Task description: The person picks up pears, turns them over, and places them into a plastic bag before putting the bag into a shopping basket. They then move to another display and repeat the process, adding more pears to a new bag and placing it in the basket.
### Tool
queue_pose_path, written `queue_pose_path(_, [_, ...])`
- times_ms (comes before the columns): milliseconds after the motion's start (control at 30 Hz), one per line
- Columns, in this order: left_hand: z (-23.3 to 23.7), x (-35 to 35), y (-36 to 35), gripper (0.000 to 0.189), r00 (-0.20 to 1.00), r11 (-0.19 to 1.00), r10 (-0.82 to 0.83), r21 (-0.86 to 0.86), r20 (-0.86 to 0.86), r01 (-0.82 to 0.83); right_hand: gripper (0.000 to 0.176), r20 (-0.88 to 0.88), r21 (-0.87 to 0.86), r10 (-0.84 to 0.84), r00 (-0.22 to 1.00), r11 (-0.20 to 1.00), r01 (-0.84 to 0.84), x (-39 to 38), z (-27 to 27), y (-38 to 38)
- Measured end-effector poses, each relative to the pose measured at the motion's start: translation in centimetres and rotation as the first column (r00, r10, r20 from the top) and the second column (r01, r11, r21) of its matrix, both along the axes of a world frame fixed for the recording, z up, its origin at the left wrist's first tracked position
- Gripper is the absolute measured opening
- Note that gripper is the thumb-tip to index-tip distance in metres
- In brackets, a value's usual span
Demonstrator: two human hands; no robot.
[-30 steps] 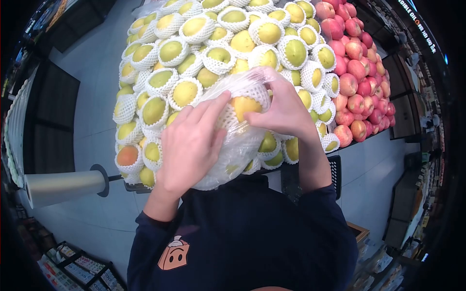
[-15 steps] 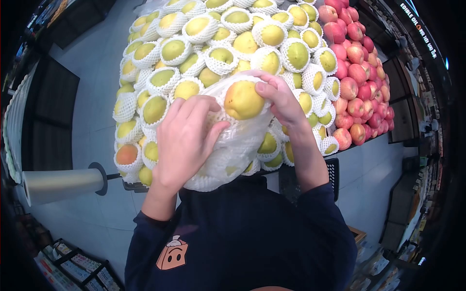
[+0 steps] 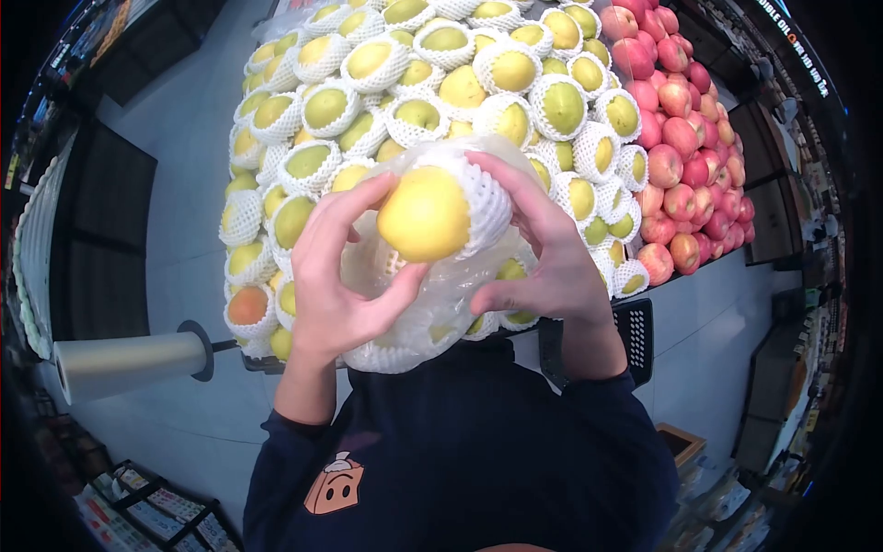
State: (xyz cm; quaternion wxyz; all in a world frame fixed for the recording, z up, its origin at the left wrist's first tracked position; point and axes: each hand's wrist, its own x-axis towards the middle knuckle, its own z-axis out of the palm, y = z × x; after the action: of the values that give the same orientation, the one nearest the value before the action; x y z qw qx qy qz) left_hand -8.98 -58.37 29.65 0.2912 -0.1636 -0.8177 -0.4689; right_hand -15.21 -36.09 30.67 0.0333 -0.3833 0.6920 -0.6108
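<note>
A yellow pear (image 3: 423, 213) is held up in the middle of the head view, its right side covered by a white foam net (image 3: 485, 207). My left hand (image 3: 336, 267) grips the pear's bare side between the thumb below and the fingers above. Against the netted side rest the fingers of my right hand (image 3: 556, 244), with its thumb apart lower down. Beneath both hands hangs a clear plastic bag (image 3: 428, 322), with white-netted fruit showing through it. How the bag is held is hidden.
Netted yellow-green pears (image 3: 418, 115) are heaped on the stand ahead, with red apples (image 3: 681, 138) to their right. A roll of plastic bags (image 3: 133, 365) sticks out at the left. A black perforated crate (image 3: 635, 340) is at the lower right.
The pear has turned and shifted slightly left, and foam net now covers its right side. My left hand has moved from beside it onto it; my right thumb has come off its front.
</note>
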Motion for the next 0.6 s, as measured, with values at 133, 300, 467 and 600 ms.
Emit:
queue_pose_path(133, [0.3, 0.3, -0.4, 0.063, 0.986, 0.941, -0.127, 0.326, 0.108, 0.086, 0.084, 0.193, -0.097, 0.013, 0.981, 0.995, 0.006, 0.2, 0.5, -0.7])
queue_pose_path(300, [0.2, -0.4, -0.6, 0.059, 0.961, 0.898, -0.198, 0.429, 0.194, 0.098, 0.084, 0.215, -0.144, -0.015, 0.977, 0.989, 0.046, -0.4, -0.3, -1.8])
queue_pose_path(467, [0.2, -0.8, 0.1, 0.063, 0.98, 0.999, -0.026, 0.02, -0.198, 0.031, 0.094, 0.266, -0.42, 0.104, 0.958, 0.907, 0.018, 1.1, -0.8, -3.3])
queue_pose_path(600, [1.6, -0.3, 0.3, 0.078, 0.966, 0.985, -0.084, -0.165, -0.243, 0.045, 0.104, 0.299, -0.523, 0.169, 0.939, 0.852, 0.013, 1.3, -0.6, -3.2])
